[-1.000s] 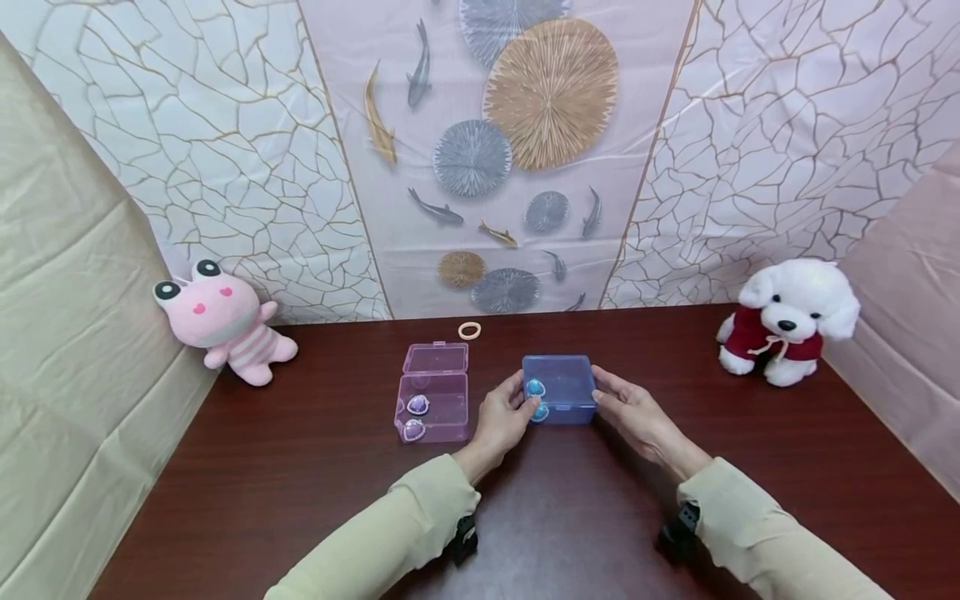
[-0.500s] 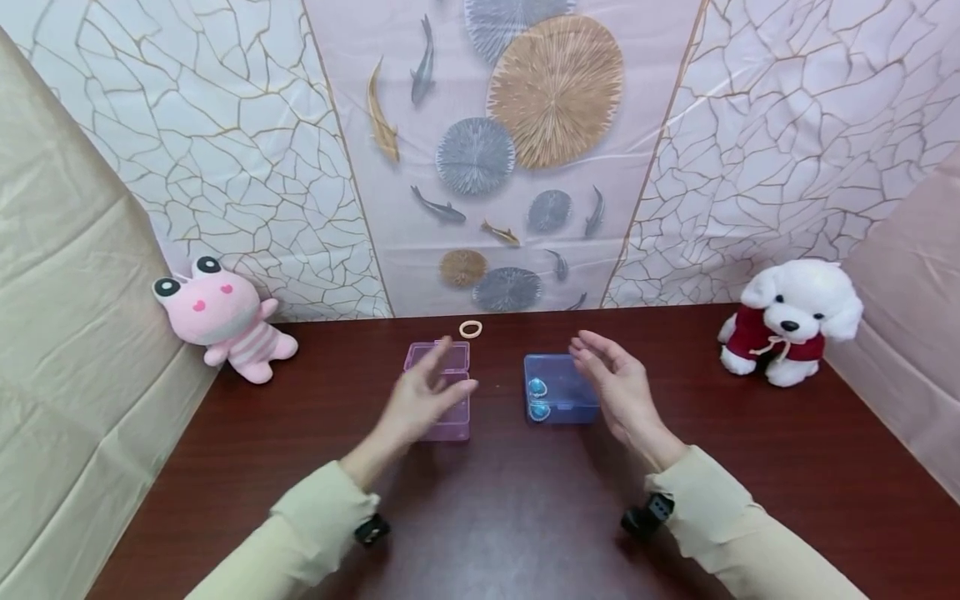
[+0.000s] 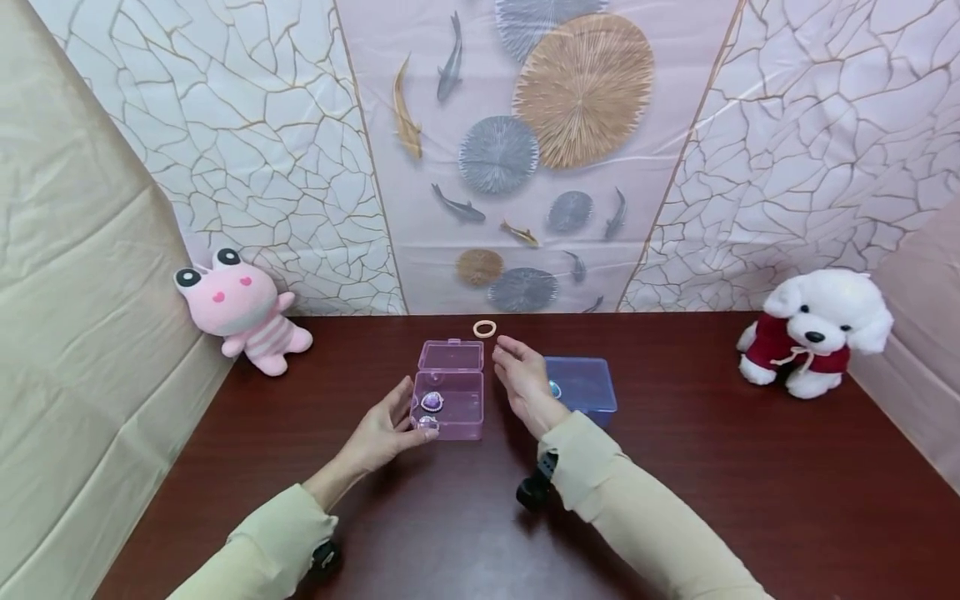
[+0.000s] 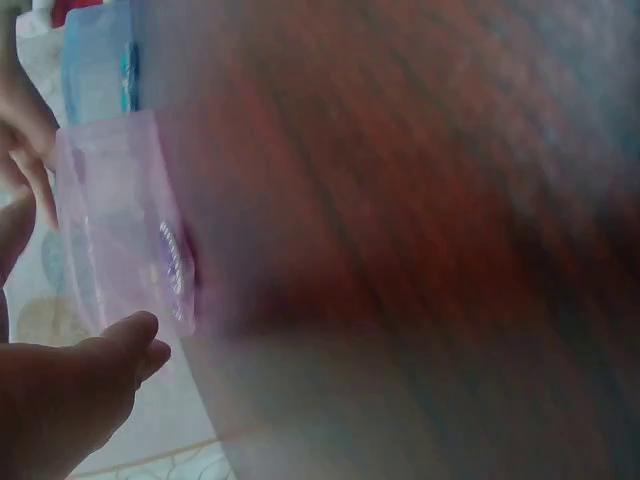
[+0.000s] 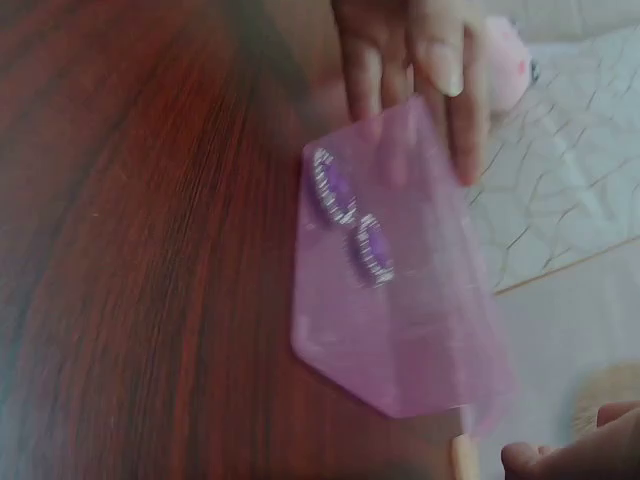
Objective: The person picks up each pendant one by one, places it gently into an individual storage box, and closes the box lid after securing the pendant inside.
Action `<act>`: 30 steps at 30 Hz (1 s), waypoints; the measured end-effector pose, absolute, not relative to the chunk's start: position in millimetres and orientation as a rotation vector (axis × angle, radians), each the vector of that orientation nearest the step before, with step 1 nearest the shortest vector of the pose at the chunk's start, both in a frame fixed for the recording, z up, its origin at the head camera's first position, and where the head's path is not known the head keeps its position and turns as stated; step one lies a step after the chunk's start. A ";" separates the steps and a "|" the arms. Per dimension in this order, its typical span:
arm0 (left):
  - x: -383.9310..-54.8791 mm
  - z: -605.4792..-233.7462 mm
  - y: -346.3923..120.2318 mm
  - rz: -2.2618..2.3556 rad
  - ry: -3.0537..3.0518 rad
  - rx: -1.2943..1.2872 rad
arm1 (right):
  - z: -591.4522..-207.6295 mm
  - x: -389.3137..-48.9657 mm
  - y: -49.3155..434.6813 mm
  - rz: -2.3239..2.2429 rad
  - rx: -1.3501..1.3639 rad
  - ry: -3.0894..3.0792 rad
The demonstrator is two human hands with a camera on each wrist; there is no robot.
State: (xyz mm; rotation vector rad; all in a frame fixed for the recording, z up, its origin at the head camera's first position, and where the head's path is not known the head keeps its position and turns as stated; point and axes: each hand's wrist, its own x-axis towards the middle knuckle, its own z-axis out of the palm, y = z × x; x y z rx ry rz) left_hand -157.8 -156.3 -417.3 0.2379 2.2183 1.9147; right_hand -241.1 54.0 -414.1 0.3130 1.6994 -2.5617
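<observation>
A clear pink plastic box [image 3: 461, 432] sits on the table with its hinged lid [image 3: 452, 357] tipped back. Two purple gems with beaded rims [image 3: 432, 402] show at its left side. My left hand [image 3: 375, 435] is at that side, thumb by the front left corner, fingers extended along the wall; contact is hard to tell. Just right of the box, my right hand [image 3: 527, 385] hovers with extended fingers, holding nothing. Behind its wrist stands a blue box [image 3: 588, 383] with its lid down, partly covered by the hand and sleeve. One blue gem [image 3: 555, 389] shows on it.
A pale ring [image 3: 484, 329] lies behind the boxes near the wall. The pink frog plush [image 3: 247, 308] sits at the back left, and a white dog plush [image 3: 817, 321] in a red jacket at the back right. Patterned cloth walls bound the table.
Both hands have let go of the blue box and moved left to either side of the pink box. The blue box stays in place. The head view has shifted slightly.
</observation>
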 end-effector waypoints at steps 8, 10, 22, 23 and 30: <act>-157.8 -426.8 -147.2 2.002 2.268 0.157 | -547.7 -336.6 43.7 -2.555 0.475 1.721; -157.4 -428.3 -146.5 2.010 2.290 0.131 | -543.9 -334.6 38.7 -2.576 0.484 1.716; -156.6 -427.4 -142.8 2.016 2.340 0.077 | -488.3 -299.3 29.5 -2.582 0.420 1.705; -156.6 -427.4 -142.7 2.018 2.342 0.077 | -477.9 -292.7 28.8 -2.580 0.419 1.709; -155.9 -425.5 -141.1 2.012 2.353 0.061 | -408.0 -253.6 23.5 -2.437 0.572 1.809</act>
